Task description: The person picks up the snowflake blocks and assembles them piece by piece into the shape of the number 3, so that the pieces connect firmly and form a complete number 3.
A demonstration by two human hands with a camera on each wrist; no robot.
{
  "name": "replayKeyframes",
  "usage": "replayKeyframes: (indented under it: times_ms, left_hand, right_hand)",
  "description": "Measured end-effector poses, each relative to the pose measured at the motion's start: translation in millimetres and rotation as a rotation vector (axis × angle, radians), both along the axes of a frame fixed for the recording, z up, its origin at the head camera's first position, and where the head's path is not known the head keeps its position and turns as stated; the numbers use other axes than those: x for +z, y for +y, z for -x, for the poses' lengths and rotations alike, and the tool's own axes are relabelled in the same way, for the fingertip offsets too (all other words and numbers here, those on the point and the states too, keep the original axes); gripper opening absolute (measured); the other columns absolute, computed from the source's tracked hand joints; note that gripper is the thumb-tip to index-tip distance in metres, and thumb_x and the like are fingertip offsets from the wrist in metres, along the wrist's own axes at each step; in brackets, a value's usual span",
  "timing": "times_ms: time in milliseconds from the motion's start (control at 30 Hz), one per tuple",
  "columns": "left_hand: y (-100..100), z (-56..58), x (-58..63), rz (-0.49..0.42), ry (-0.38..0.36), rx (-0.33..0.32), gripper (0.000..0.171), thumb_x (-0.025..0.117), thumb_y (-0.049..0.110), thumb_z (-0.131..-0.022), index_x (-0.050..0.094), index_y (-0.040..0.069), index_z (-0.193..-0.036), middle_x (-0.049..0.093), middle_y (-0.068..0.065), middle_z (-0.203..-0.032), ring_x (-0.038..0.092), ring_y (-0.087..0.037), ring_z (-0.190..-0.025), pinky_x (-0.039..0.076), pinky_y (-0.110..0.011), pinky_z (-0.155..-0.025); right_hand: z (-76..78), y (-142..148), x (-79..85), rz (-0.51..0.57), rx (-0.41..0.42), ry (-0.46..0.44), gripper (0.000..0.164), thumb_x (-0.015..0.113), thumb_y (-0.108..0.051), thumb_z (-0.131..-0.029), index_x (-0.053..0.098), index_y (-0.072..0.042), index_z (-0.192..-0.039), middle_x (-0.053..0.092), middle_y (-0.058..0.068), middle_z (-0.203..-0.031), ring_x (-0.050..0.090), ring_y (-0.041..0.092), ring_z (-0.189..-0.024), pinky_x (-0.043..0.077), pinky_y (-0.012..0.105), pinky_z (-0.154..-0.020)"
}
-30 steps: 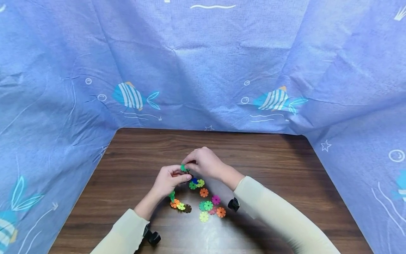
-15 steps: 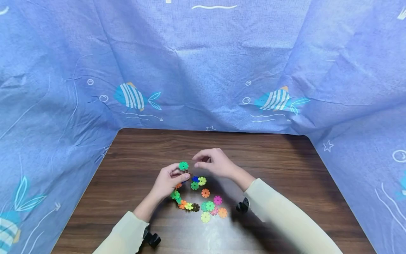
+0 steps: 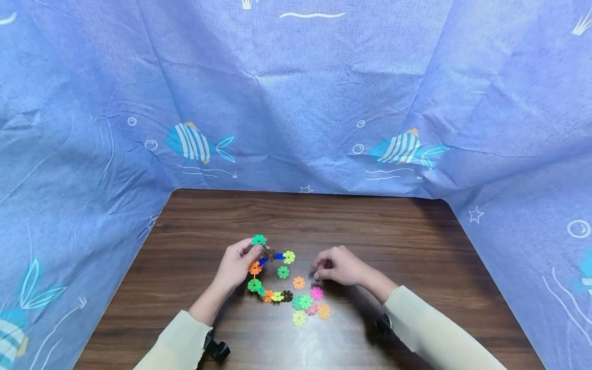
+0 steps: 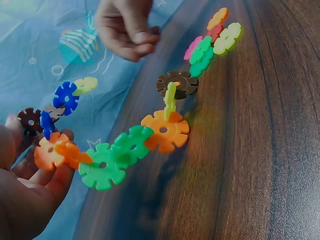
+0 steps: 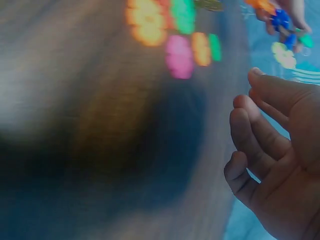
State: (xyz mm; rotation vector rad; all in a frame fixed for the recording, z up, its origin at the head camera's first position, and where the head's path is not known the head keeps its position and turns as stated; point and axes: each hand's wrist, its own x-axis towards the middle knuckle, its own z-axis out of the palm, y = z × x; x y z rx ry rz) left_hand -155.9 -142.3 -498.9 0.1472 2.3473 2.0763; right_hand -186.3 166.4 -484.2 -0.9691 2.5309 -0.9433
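Observation:
My left hand [image 3: 233,264] pinches a curved chain of interlocking plastic discs [image 3: 255,267] between thumb and fingers. The chain's discs are notched and joined edge to edge. One arm bends past brown and blue discs to a yellow-green disc [image 3: 289,257], and the other curves down to a dark brown disc [image 3: 287,296]. A green disc [image 3: 259,240] stands up at the left fingertips. In the left wrist view, green discs [image 4: 102,167] link orange ones below the hand. My right hand [image 3: 344,266] hovers right of the loose discs, fingers loosely bent, holding nothing.
Loose discs lie on the brown wooden table [image 3: 393,226]: a green one [image 3: 283,272], an orange one [image 3: 298,282], a magenta one [image 3: 316,293]. Several overlap nearer the front, including a yellow disc [image 3: 299,318]. A blue fish-print cloth [image 3: 296,103] surrounds the table.
My right hand has let go of the green disc at the left fingertips and moved right and toward the front. My left hand has shifted slightly left with the chain.

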Motion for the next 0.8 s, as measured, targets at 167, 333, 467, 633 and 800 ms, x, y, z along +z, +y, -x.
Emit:
replayKeyframes:
  times_ms: [167, 333, 467, 633, 800]
  left_hand:
    - [0, 0.3, 3.0, -0.031, -0.024, 0.050, 0.022, 0.061, 0.007, -0.103, 0.066, -0.009, -0.118, 0.075, -0.025, -0.103, 0.069, -0.008, -0.083, 0.058, -0.021, -0.077]
    - [2, 0.5, 6.7, -0.078, -0.058, 0.119, 0.017, 0.063, 0.008, -0.102, 0.064, -0.006, -0.112, 0.075, -0.022, -0.100, 0.069, -0.009, -0.080, 0.058, -0.022, -0.075]
    - [3, 0.6, 8.5, -0.121, -0.071, 0.138, 0.018, 0.065, 0.008, -0.101, 0.065, -0.008, -0.109, 0.075, -0.022, -0.100, 0.070, -0.011, -0.080, 0.060, -0.025, -0.076]
    - [3, 0.5, 9.3, -0.142, -0.090, 0.154, 0.019, 0.068, 0.006, -0.099, 0.067, -0.010, -0.107, 0.075, -0.022, -0.097, 0.071, -0.012, -0.078, 0.063, -0.033, -0.079]
    - [3, -0.7, 12.0, -0.138, -0.102, 0.170, 0.020, 0.069, 0.007, -0.098, 0.068, -0.011, -0.108, 0.076, -0.021, -0.096, 0.073, -0.013, -0.077, 0.063, -0.031, -0.078]
  right_hand:
    - [-11.0, -1, -16.5, -0.058, 0.006, 0.016, 0.017, 0.083, -0.022, -0.088, 0.078, -0.013, -0.101, 0.069, -0.014, -0.076, 0.061, 0.000, -0.067, 0.053, 0.021, -0.068]
    - [-17.7, -6, -27.4, -0.125, -0.005, 0.082, 0.022, 0.086, -0.031, -0.084, 0.078, -0.017, -0.098, 0.067, -0.012, -0.080, 0.059, 0.000, -0.071, 0.051, 0.021, -0.067]
    - [-20.8, -6, -31.6, -0.157, -0.025, 0.123, 0.017, 0.085, -0.029, -0.084, 0.079, -0.020, -0.096, 0.067, -0.011, -0.086, 0.060, 0.003, -0.076, 0.052, 0.023, -0.070]
    - [-21.8, -5, -32.0, -0.142, -0.032, 0.129, 0.006, 0.083, -0.025, -0.087, 0.079, -0.021, -0.090, 0.069, -0.012, -0.090, 0.062, 0.002, -0.081, 0.055, 0.026, -0.075]
    - [-22.4, -4, -32.4, -0.133, -0.007, 0.129, 0.014, 0.086, -0.028, -0.083, 0.079, -0.021, -0.092, 0.068, -0.011, -0.090, 0.061, 0.003, -0.080, 0.053, 0.024, -0.073]
